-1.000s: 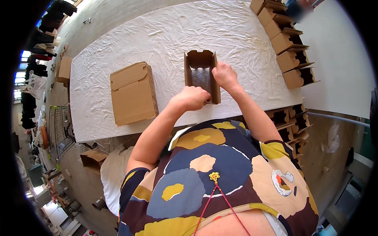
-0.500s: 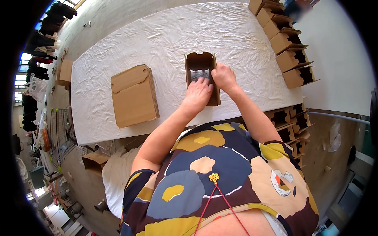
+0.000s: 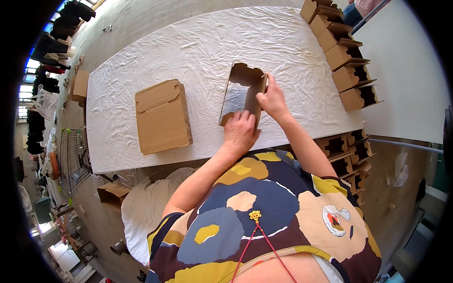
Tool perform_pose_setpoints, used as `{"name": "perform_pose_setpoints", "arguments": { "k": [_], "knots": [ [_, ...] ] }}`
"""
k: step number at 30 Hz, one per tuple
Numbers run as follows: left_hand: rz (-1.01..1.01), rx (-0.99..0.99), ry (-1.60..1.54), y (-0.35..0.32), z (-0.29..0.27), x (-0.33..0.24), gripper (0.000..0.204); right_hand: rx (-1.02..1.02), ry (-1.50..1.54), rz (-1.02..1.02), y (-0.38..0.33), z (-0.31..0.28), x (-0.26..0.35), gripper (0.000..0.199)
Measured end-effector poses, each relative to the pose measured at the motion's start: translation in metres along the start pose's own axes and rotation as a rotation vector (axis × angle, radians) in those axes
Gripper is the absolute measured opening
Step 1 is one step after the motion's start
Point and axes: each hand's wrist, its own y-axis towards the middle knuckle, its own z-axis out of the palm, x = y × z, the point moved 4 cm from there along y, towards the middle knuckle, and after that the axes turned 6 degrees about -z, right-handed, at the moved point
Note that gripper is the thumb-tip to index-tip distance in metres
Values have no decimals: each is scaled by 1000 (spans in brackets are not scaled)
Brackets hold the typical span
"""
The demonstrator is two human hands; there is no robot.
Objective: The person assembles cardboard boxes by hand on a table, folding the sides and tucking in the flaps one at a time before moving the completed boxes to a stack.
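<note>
A brown cardboard box [image 3: 245,74], open on top, stands at a slant on the white cloth in front of me. Its far edge has wavy cut-outs. Down inside shows a pale bluish, wrinkled surface [image 3: 236,98]; I cannot tell whether it is a lining or the tablecloth. My right hand [image 3: 273,97] is closed on the right wall near the far corner, thumb on the inner side. My left hand [image 3: 239,129] has its fingers curled over the near wall. To the left lies a stack of flat folded cardboard [image 3: 163,115], apart from both hands.
The table [image 3: 198,52] wears a creased white cloth. Along its right edge stand several open boxes [image 3: 347,78], with more boxes [image 3: 337,144] below. A person [image 3: 361,9] shows partly at the far right. A wire rack [image 3: 73,155] stands left of the table.
The box has turned clockwise and leans differently, showing more of its inside. My left hand has moved from inside it to the near wall. My right hand has shifted slightly nearer me.
</note>
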Motion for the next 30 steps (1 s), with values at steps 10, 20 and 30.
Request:
{"name": "perform_pose_setpoints", "arguments": {
  "k": [10,20,30],
  "knots": [
    [-67,-30,-282,-23,-37,81,21,80,-148,81,5,-34,-18,51],
    [-127,87,-348,-8,-38,73,22,158,-215,15,7,-19,3,30],
    [-274,147,-434,9,-19,94,24,229,5,81,7,-14,-28,31]
  ]
}}
